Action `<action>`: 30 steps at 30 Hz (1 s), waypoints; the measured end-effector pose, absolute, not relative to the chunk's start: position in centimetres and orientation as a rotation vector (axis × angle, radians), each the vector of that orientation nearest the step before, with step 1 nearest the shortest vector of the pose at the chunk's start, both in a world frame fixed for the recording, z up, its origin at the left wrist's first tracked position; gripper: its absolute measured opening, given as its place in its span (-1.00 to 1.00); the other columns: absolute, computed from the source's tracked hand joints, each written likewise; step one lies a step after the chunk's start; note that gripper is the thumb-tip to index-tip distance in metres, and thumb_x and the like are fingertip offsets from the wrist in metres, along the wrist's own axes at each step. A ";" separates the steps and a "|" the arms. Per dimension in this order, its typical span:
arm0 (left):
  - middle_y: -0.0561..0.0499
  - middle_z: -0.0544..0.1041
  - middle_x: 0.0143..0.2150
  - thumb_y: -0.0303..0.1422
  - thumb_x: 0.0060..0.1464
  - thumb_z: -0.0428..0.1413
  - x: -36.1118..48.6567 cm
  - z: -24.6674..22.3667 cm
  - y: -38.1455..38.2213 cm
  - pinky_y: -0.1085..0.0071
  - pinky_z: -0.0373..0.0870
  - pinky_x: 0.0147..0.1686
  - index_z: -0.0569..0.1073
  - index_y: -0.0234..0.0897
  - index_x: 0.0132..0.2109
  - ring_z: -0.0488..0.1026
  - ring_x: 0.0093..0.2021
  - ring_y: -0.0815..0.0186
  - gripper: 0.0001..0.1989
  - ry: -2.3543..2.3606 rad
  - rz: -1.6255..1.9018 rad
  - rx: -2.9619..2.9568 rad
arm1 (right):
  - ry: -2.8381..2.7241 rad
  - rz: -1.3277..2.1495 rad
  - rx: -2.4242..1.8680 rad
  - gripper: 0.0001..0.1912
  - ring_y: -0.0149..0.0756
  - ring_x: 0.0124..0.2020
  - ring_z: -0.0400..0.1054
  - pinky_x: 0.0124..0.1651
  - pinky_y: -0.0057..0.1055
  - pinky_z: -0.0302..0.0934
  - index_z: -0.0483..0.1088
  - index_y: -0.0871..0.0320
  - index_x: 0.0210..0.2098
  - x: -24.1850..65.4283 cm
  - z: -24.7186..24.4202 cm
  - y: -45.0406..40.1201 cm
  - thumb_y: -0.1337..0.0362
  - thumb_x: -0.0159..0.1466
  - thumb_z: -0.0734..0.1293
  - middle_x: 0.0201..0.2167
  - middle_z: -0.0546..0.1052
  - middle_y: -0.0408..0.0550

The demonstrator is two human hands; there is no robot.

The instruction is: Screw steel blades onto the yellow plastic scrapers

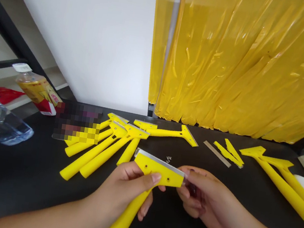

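The left hand (119, 196) clutched a yellow scraper (159, 172) just below its head, and the right hand (205, 198) pinched the head's far end! Held right between them, over the black table (15, 185)!

Here we go, folks: one left hand (121, 197), one right hand (207, 202), and one yellow scraper (159, 172) between them! We count about six yellow scrapers (97, 155) in the bunch, two yellow scrapers (286, 191) further right, one metal blade (217, 153), two yellow strips (227, 154), two plastic bottles (34, 88)!
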State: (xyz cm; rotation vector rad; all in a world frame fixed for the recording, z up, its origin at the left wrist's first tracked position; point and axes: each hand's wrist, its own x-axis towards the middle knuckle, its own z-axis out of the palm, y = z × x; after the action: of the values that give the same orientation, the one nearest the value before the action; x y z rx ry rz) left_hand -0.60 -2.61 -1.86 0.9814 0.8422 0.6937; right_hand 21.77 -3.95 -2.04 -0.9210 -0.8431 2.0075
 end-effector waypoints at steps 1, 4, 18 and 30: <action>0.06 0.44 -0.66 -0.12 0.29 0.20 -0.6 -1.9 -2.5 0.57 0.20 -0.60 0.59 -0.35 -0.25 0.30 -0.68 0.46 -0.66 0.844 0.702 0.989 | -0.861 2.003 -0.916 -0.68 -0.52 -0.57 -0.13 -0.52 -0.44 -0.29 0.47 0.21 -0.31 21.8 -2.0 -4.0 0.10 0.46 0.33 -0.48 0.29 -0.22; 0.07 0.43 -0.66 -0.10 0.26 0.23 -0.7 -2.1 -2.4 0.55 0.23 -0.58 0.59 -0.36 -0.26 0.32 -0.66 0.44 -0.65 0.862 0.724 1.042 | -0.899 1.975 -0.932 -0.63 -0.50 -0.56 -0.11 -0.52 -0.41 -0.27 0.47 0.20 -0.30 21.9 -1.9 -4.0 0.03 0.47 0.30 -0.48 0.30 -0.21; 0.11 0.40 -0.52 -0.11 0.23 0.27 -0.9 -3.1 -2.6 0.48 0.35 -0.50 0.52 -0.30 -0.27 0.33 -0.54 0.42 -0.68 0.842 0.775 1.199 | -1.023 1.957 -1.051 -0.76 -0.49 -0.53 -0.13 -0.49 -0.41 -0.29 0.45 0.18 -0.31 22.0 -2.0 -4.3 0.17 0.30 0.52 -0.55 0.17 -0.30; 0.01 0.54 -0.52 -0.13 0.16 0.31 0.2 -2.1 -2.7 0.52 0.37 -0.59 0.59 -0.35 -0.18 0.40 -0.58 0.39 -0.68 0.885 0.616 1.024 | -1.051 1.858 -1.106 -0.69 -0.46 -0.52 -0.16 -0.50 -0.39 -0.27 0.41 0.16 -0.34 21.7 -1.8 -4.1 0.09 0.29 0.52 -0.55 0.12 -0.31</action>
State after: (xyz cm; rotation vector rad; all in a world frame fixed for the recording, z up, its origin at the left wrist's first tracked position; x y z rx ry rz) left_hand 0.16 -2.71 -2.09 1.0236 0.8855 0.6158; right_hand 21.73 -4.13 -1.76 -1.1063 -1.0508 1.8579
